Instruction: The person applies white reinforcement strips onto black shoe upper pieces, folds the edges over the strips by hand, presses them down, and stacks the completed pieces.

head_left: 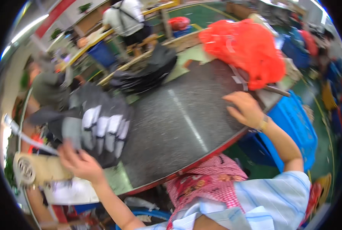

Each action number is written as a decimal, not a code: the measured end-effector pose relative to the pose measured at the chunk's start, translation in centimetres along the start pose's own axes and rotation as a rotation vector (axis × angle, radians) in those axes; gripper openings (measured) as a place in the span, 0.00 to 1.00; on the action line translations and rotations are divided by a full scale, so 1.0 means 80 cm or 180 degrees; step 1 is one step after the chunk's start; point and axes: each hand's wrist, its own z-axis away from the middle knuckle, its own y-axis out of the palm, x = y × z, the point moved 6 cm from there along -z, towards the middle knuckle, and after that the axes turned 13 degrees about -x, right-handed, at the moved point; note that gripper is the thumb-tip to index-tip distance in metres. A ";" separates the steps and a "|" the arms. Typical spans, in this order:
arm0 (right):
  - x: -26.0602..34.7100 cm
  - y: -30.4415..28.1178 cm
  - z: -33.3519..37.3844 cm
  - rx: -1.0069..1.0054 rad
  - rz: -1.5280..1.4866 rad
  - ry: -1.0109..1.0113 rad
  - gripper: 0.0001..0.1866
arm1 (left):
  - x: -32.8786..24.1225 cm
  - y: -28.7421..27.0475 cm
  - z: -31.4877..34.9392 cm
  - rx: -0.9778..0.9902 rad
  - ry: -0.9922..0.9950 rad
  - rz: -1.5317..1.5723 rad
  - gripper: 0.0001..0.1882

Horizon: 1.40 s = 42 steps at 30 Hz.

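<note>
Head view, right hand [246, 109] near red bag [247, 48], blurred slip [238, 79]

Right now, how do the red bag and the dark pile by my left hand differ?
The bag is bright red; the pile is black and grey with white patches. The bag is bunched and rounded; the pile lies in overlapping layers. The bag sits nearer your right hand, the pile nearer your left hand. Both lie on the worktable.

Dark pieces [104, 122]: black with white and grey patches, blurred
Pose: overlapping in a row
Place: left end of black tabletop [159, 126]
</note>
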 end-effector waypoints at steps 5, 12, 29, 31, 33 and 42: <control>-0.122 0.031 -0.027 -0.0449 -0.0510 0.0588 0.11 | -0.201 0.000 0.187 0.1917 0.0219 0.2222 0.25; -0.302 -0.073 -0.144 -0.1213 0.0322 0.1130 0.11 | -0.210 -0.003 0.184 0.2136 -0.0182 0.2285 0.18; -0.406 -0.022 -0.231 0.0419 0.1711 0.1539 0.12 | -0.189 -0.008 0.200 0.1956 -0.0110 0.2741 0.12; -0.385 -0.129 -0.261 -0.0848 0.1562 0.0876 0.08 | -0.191 -0.010 0.202 0.2085 -0.0067 0.2803 0.14; -0.339 -0.182 -0.276 -0.1921 0.1078 0.0735 0.09 | -0.196 -0.007 0.194 0.2047 -0.0110 0.2851 0.14; -0.227 0.060 -0.254 -0.0196 0.0467 0.0429 0.12 | -0.202 0.000 0.196 0.1979 -0.0149 0.2858 0.13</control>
